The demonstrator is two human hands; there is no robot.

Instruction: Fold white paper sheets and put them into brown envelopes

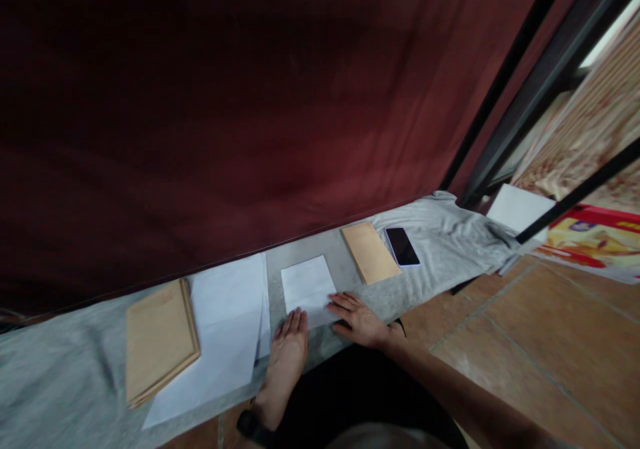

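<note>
A folded white sheet of paper (307, 286) lies on the grey cloth-covered surface (60, 362) in front of me. My left hand (287, 349) rests flat at the sheet's near left corner, fingers stretched out and together. On the sheet's near right edge lies my right hand (357, 316), fingers spread and pressing down. Neither hand holds anything.
A stack of white sheets (225, 329) lies left of the folded one, and a pile of brown envelopes (157, 339) further left. A single brown envelope (370, 252) and a dark phone (401, 246) lie to the right. A dark red curtain (225, 102) hangs behind; tiled floor (540, 342) is at right.
</note>
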